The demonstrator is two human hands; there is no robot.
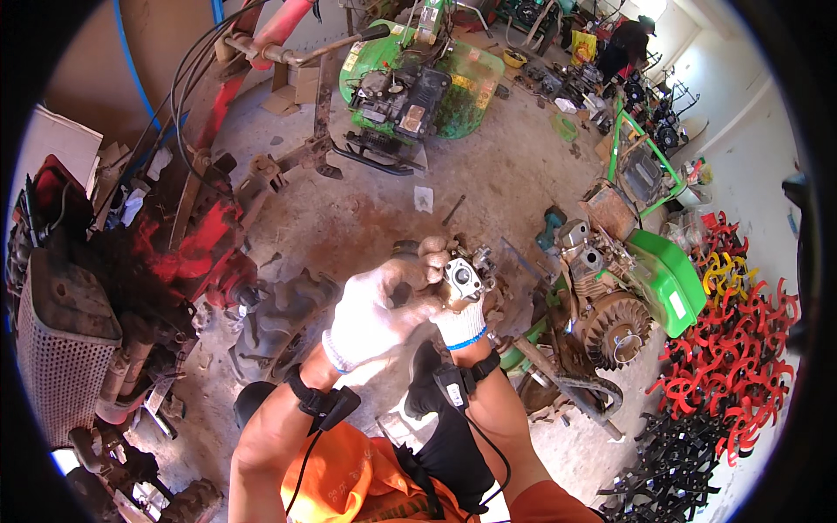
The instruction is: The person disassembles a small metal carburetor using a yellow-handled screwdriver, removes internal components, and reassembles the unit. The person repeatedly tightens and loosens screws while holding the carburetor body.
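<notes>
A small metal carburettor point(463, 279) is held up above the workshop floor point(384, 209), clasped in the gloved right hand point(460, 321) while the left hand's point(384, 312) fingers are closed on its side, so inspection seems underway; careful turning is called for next

Small engine part point(465, 279), a grey cast-metal body resembling a carburettor, with a pale flat flange facing the camera and a dark round bore at the flange centre. It sits upright between both gloved hands, just right of the left hand's point(384, 309) fingertips and directly above the right hand's point(460, 324) cuff, gripped on both sides.
</notes>
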